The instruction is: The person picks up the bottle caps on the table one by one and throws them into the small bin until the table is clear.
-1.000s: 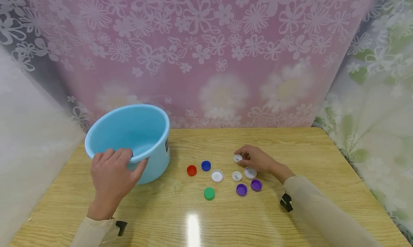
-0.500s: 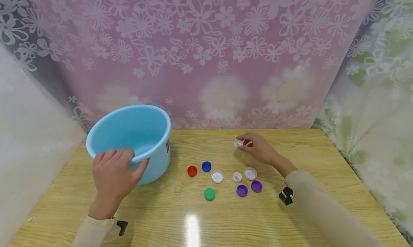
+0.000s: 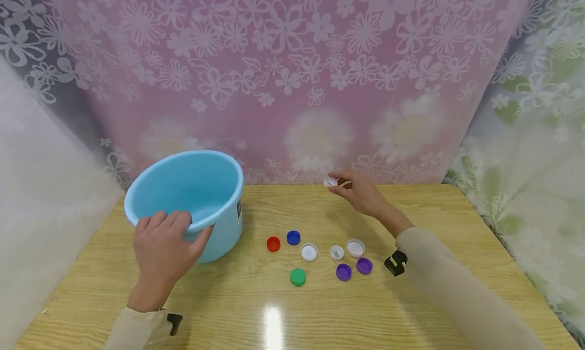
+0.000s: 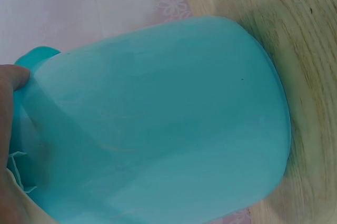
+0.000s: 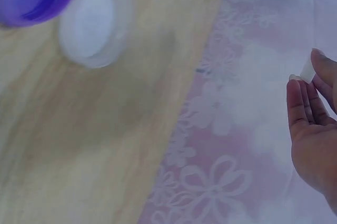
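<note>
left hand mostly beyond the left wrist view's edge

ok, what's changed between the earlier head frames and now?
Right hand lifted the pinched small white cap clear of the other caps, up and slightly left in the head view. Nothing newly gripped or released. Left hand still holds the blue tub's rim; other caps stayed put.

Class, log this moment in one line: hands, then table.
left hand: grips basin by rim | right hand: pinches white cap off table | on table: red cap, blue cap, green cap, two purple caps, three whitish caps
</note>
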The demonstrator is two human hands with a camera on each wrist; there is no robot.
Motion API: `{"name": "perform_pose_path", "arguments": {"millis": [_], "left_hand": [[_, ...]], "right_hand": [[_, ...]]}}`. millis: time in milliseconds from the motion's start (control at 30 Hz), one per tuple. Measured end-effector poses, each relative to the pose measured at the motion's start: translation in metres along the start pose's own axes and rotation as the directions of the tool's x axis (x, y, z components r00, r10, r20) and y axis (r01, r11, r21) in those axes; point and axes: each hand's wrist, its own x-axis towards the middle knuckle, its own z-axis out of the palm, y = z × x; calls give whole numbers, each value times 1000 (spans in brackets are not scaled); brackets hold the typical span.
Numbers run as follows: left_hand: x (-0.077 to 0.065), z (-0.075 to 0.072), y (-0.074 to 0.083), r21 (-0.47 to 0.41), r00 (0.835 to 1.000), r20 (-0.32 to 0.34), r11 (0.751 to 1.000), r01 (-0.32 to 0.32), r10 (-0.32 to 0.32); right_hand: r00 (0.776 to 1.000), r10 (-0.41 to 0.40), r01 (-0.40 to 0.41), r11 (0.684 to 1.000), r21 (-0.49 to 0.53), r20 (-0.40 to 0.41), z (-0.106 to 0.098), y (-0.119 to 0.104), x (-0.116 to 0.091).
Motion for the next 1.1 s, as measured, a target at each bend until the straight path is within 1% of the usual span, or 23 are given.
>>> {"name": "perform_pose_path", "arguments": {"millis": [233,533,600,667,800,1000,1100], "left_hand": [[0,-1,0,1,1000,-6,1000,-2,2],[-2,-2,-3,9,1000,0,1000,5,-5],[-2,-2,-3,9,1000,0,1000,5,-5],[-2,-2,-3,8,1000,-1,1000,1,-1],[-2,-1,-3,-3,1000,-7,1000,-3,3],[0,0,-3,-15,1000,-10,1000,-12,12],[2,0,-2,-17,1000,-13,1000,-13,13]], "right_hand": [[1000,-22,23,1000,6,-16,1,-26,20],[998,-59,59,998,8,-29,19,-59,50],[997,-65,66,997,41,-33,23,-68,56],[996,-74,78,992,101,-45,28,-76,62],[993,-91,104,972,209,-69,38,-92,71],[986,-137,158,951,266,-99,51,-113,84],[979,-171,197,932,305,-110,58,-124,89]]}}
